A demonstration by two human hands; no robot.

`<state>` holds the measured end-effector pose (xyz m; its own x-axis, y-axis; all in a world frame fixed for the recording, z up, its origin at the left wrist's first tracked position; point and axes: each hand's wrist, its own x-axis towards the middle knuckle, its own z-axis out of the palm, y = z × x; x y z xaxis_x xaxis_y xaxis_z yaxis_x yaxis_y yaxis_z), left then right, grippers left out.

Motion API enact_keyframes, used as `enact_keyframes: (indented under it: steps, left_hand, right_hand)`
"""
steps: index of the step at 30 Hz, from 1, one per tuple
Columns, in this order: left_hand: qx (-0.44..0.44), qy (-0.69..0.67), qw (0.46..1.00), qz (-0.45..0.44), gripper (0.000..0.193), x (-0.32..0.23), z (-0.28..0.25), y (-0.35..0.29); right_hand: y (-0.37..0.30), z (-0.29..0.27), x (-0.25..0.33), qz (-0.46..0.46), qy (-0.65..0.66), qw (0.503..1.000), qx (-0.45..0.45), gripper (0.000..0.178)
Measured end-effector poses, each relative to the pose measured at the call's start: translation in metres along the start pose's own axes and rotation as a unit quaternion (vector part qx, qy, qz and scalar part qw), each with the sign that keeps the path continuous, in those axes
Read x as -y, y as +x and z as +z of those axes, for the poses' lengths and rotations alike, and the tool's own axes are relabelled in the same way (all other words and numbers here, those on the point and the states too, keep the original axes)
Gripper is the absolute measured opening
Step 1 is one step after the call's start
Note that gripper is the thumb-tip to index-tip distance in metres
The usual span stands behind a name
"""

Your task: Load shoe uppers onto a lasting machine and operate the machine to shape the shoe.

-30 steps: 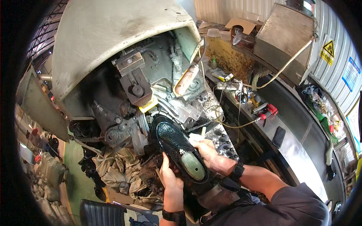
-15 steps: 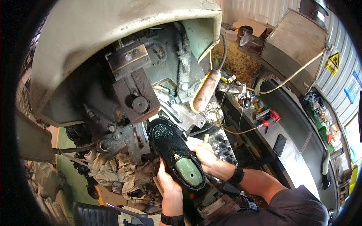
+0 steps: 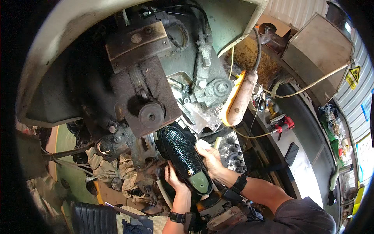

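A black textured loafer point(image 3: 181, 152) with a small gold ornament is in the middle, its toe right by the machine's metal parts. A green shoe last point(image 3: 199, 182) fills its opening. My left hand point(image 3: 175, 180) is closed along the shoe's left side near the heel, the fingertips partly hidden beneath it. On the other side my right hand point(image 3: 213, 162) is closed on a white wad point(image 3: 203, 148), close against the shoe's edge. I cannot make out what the wad is made of.
A dark machine block point(image 3: 144, 97) with a round knob overhangs the shoe's toe. A lit lamp point(image 3: 239, 99) hangs at right on a cable. Beyond it, a red power tool point(image 3: 284, 124) and a phone point(image 3: 291, 154) lie on a metal bench. A black chair point(image 3: 93, 218) stands lower left.
My view has come closer to the machine. The loafer has tipped so that more of its upper and less of the green last shows. Both hands have stayed at its sides.
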<state>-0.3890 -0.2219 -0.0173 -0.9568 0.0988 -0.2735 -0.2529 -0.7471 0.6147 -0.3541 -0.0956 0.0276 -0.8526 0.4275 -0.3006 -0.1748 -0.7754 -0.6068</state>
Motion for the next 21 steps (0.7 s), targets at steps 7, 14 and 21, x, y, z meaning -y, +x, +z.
enact_keyframes:
  steps: [7, 14, 21]
  left_hand:
    - [-0.013, 0.008, 1.0, -0.009, 0.024, -0.001, 0.002, 0.001]
    - [-0.012, 0.033, 0.999, -0.022, 0.032, -0.014, 0.015, -0.009]
    - [0.002, 0.039, 0.999, -0.033, 0.032, -0.02, 0.018, -0.013]
  right_hand:
    - [-0.007, 0.016, 0.012, 0.038, 0.036, 0.999, -0.012, 0.025]
    - [-0.011, 0.016, 0.015, 0.077, 0.025, 0.997, -0.013, 0.029]
    - [-0.012, 0.01, 0.015, 0.049, 0.036, 0.998, -0.006, 0.03]
